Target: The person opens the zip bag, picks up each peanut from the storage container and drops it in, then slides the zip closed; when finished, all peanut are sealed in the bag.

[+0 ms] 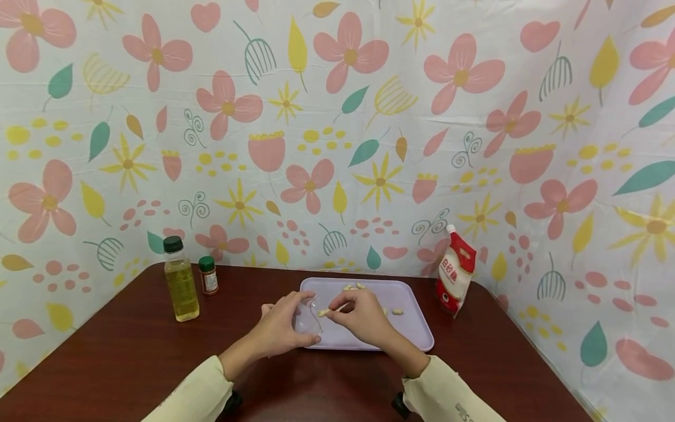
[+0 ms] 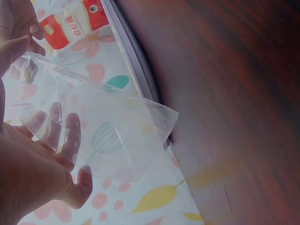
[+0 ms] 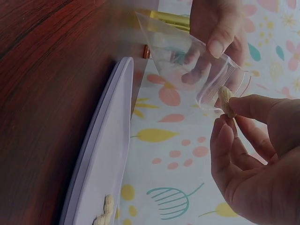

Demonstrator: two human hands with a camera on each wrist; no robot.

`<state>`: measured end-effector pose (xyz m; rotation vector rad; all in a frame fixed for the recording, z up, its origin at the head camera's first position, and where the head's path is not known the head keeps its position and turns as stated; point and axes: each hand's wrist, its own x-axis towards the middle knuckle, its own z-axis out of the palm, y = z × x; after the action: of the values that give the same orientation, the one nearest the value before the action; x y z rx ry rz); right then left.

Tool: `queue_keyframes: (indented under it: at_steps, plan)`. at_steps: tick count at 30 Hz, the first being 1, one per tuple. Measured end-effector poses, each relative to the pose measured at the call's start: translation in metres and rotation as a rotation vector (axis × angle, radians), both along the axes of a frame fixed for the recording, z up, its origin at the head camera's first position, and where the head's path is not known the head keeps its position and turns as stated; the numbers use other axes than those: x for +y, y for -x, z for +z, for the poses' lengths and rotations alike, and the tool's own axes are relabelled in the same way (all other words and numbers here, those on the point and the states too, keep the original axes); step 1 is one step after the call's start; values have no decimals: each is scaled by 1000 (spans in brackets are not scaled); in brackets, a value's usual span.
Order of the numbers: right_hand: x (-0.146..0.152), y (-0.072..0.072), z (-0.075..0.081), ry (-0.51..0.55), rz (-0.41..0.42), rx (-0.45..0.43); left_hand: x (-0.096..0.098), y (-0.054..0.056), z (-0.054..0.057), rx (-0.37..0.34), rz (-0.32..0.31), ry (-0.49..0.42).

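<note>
My left hand (image 1: 282, 325) holds a clear zip bag (image 3: 180, 61) by its sides, thumb toward me, with the mouth gaping to the right. Between the thumb and fingertips of my right hand (image 1: 364, 316) is a peanut (image 3: 226, 101) in its shell, right at the bag's mouth. In the left wrist view the see-through bag (image 2: 126, 126) spreads in front of the fingers. Below both hands lies a lilac tray (image 1: 416, 328), with several more peanuts (image 1: 398, 312) on it, some partly hidden behind the right hand.
A bottle of yellow oil (image 1: 181, 287) and a small green-capped jar (image 1: 208, 275) stand at the table's left. A red and white bag (image 1: 454, 272) with a spout stands behind the tray's right side. The flowered cloth (image 1: 337, 146) hangs along the table's back edge.
</note>
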<state>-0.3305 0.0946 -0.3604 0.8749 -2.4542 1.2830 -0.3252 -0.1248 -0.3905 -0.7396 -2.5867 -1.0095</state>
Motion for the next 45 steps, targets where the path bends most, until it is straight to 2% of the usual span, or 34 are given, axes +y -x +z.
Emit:
queue_keyframes:
  at_steps: [8,13,18,29,32,39,45]
  plan:
    - [-3,0,-1,-56,-43,-14,1,0,-1,10,3,5]
    - [-5,0,-1,-61,-30,-20,2,-1,-1,4,-6,2]
    - [-4,0,-2,-53,-26,-27,2,-2,0,0,-17,-1]
    - [3,1,2,-9,-110,-46,-1,0,0,-13,-28,-10]
    - [6,2,1,-10,-113,-60,0,0,-1,-14,-14,5]
    - [13,11,-7,-37,-140,-72,2,-2,1,-14,-6,7]
    - [21,24,-14,-10,-173,-85,0,-2,1,-18,-2,4]
